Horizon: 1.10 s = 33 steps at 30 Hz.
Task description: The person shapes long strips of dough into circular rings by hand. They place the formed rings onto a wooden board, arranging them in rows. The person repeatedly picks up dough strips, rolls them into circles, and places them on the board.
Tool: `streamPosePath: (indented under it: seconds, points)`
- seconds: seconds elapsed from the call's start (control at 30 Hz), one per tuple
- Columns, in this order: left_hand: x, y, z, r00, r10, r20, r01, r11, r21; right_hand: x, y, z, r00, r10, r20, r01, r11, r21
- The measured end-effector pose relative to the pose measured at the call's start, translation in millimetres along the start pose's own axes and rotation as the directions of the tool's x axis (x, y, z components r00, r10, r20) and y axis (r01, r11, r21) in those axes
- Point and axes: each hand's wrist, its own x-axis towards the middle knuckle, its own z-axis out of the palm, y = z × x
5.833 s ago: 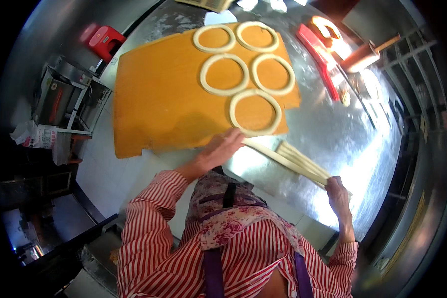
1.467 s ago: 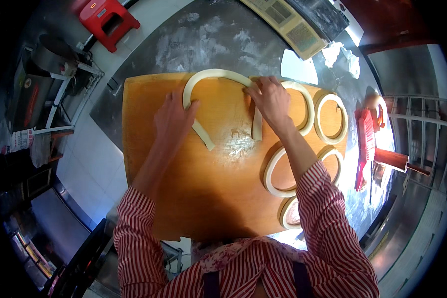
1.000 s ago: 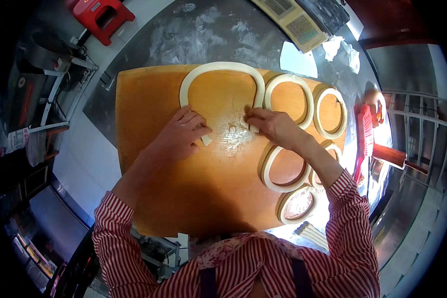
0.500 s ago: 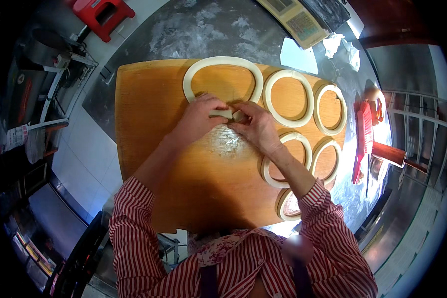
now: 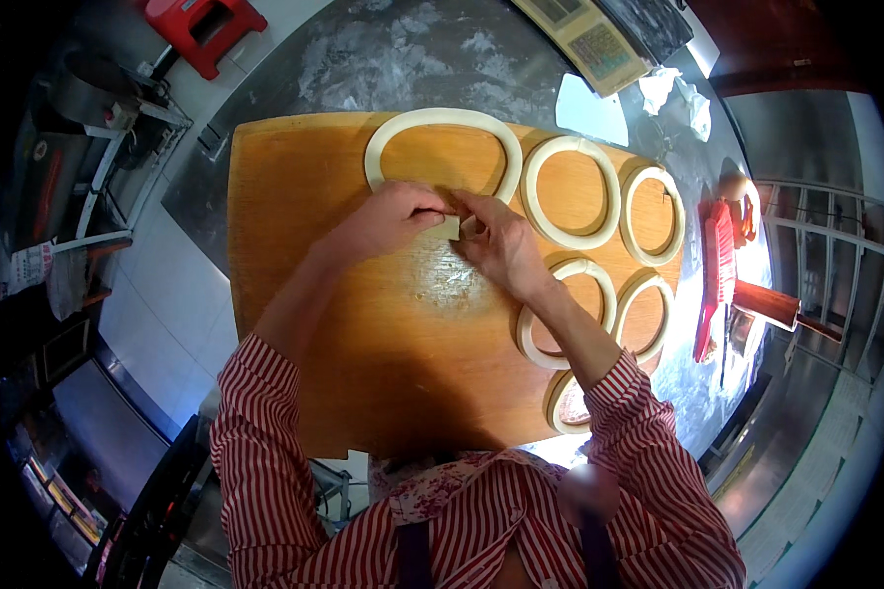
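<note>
A long pale rope of dough (image 5: 444,117) lies curved in a loop on the wooden board (image 5: 304,216). Its two ends come together at the near side, between my hands. My left hand (image 5: 400,218) is closed on the left end, which shows as a flattened pale tip below the fingers. The right end is pinched between the thumb and fingers of my right hand (image 5: 502,241). A narrow gap seems to separate the two ends. Right of my hands lie several joined dough rings, among them a large one (image 5: 528,201) and another under my right forearm (image 5: 524,329).
A dark, flour-dusted table (image 5: 314,74) carries the board. Past the far edge are a yellowish scale (image 5: 599,54) and a white scraper-like sheet (image 5: 591,110). On the right lie a red-handled rolling pin (image 5: 766,304) and a red striped cloth (image 5: 720,260). A red stool (image 5: 206,34) stands far left.
My left hand has rolled over slightly, and the flattened tip of the left dough end shows more. My right fingers have shifted a little at the other end. The rings stay put.
</note>
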Motion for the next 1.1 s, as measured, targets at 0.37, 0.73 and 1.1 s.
streamPosePath:
  seconds: [0.37, 0.73, 1.1]
  points:
    - [-3, 18, 40, 0.973, 0.145, -0.177, -0.043, 0.875, 0.482, 18, 20, -31, 0.985, -0.021, 0.173, 0.028, 0.999, -0.038]
    - [-2, 11, 55, 0.944, 0.168, -0.283, -0.026, 0.895, 0.445, 22, 26, -39, 0.981, -0.014, 0.193, 0.016, 1.000, -0.008]
    - [-15, 6, 36, 0.967, 0.180, -0.179, -0.070, 0.867, 0.494, 9, 26, -16, 0.947, -0.314, 0.071, 0.319, 0.883, -0.344]
